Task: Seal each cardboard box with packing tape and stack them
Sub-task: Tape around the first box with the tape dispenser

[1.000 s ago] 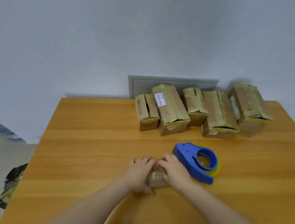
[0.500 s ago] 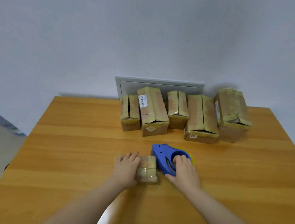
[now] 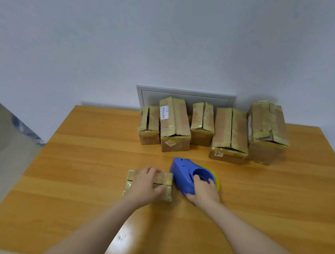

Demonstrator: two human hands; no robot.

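The left hand (image 3: 146, 185) lies palm down on top of the small box (image 3: 168, 180), which sits on the worktop (image 3: 78, 180) near the person, left of centre. Its fingers bend over the box's far edge and the thumb stretches across the top toward the right end, so the hand holds the box down and covers most of its lid; only the two ends show, both wrapped in glossy tape.

The right hand (image 3: 203, 191) grips the blue tape dispenser (image 3: 181, 174), which rests on the worktop just beside the small box on its right. The fingers curl into the round opening of the dispenser and the thumb lies along its near edge. A yellow tape roll (image 3: 217, 181) shows at the dispenser's right side, partly hidden by the blue body and the hand.

Along the far edge of the worktop stands a row of five boxes (image 3: 230, 131), close together, well apart from the hands. All wear strips of tape over their tops; the second from the left carries a white barcode label (image 3: 163, 112), and the one at the right end stands tallest. Behind the row a grey panel (image 3: 185, 95) sits in the pale wall (image 3: 169, 36), its lower part blocked by the boxes
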